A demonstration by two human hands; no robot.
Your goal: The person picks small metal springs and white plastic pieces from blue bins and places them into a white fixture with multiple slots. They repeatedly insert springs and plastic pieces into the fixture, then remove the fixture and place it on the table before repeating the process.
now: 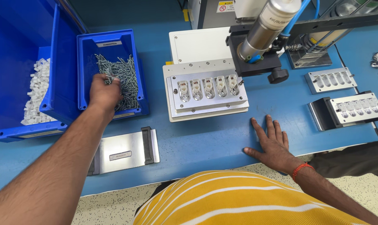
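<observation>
My left hand [104, 91] reaches into a small blue bin [135, 62] holding a heap of small metal screws [124, 71]; its fingers are curled down into the screws, and I cannot tell whether they grip any. My right hand [272, 141] lies flat on the blue table, fingers spread, holding nothing. Between the hands sits a metal fixture plate [207, 89] with several white plastic parts seated in a row of pockets. A pneumatic press head [262, 31] hangs above its right end.
A large blue bin [13, 83] with white plastic pieces stands at the far left. A flat metal plate with a black handle [128, 151] lies near the table's front edge. Two more pocketed fixtures [330, 80] [355, 109] sit at the right.
</observation>
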